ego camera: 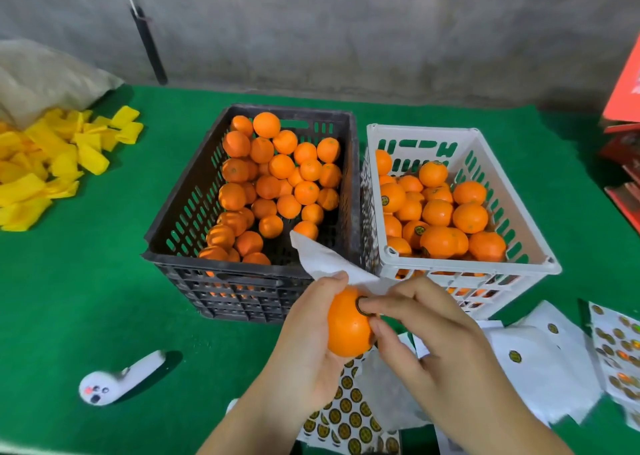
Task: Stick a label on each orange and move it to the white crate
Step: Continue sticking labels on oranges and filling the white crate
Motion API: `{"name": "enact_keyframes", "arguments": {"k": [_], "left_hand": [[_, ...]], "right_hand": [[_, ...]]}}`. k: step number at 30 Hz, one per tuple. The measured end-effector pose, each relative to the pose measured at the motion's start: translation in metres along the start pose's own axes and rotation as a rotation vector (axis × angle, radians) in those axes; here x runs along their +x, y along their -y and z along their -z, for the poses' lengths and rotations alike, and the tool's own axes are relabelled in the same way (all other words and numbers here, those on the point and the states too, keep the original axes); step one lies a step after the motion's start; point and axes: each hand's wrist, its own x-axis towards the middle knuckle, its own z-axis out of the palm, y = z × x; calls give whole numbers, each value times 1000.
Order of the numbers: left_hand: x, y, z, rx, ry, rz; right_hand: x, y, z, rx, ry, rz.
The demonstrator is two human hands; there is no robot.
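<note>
Two hands: both at work on one fruit, in front of the crates.
Left hand (304,330): fingers curled round the orange (348,326), thumb over its top; the same hand seems to pinch a scrap of white backing paper (329,260) that sticks up behind.
Right hand (433,330): forefinger tip pressing the label (362,305) onto the orange's upper right side, thumb braced lower on the peel.
Orange: held in the air, near the front of the two crates, not yet in either.
Label: round, dark with a gold mark; whether its edge lies flat cannot be told.
White crate (464,267): just right of the hands, partly filled with oranges, several showing labels.
Black crate (249,274): touching or nearly touching the white one, on its left, holding unlabelled oranges.
Label sheets (349,409): under the wrists and to the right, on the green table (104,281).
Step, as judged: pressing down; transfer to follow.
Risk: label edge lifting if released too soon on damp or dimpled peel.
Risk: backing paper snagging on a crate rim during the move.
Risk: orange dropped from height bruising or rolling labelled fruit face down.
</note>
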Motion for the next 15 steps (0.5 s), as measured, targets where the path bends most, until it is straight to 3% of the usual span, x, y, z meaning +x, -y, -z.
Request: {"name": "enact_keyframes", "arguments": {"k": [4, 9, 15], "left_hand": [[-2, -3, -8, -33, 19, -7], [-6, -4, -11, -74, 133, 0], [1, -7, -3, -183, 251, 32]], "right_hand": [[-9, 0, -6, -107, 168, 9], [-7, -2, -16, -51, 29, -62], [1, -7, -12, -86, 62, 36]]}}
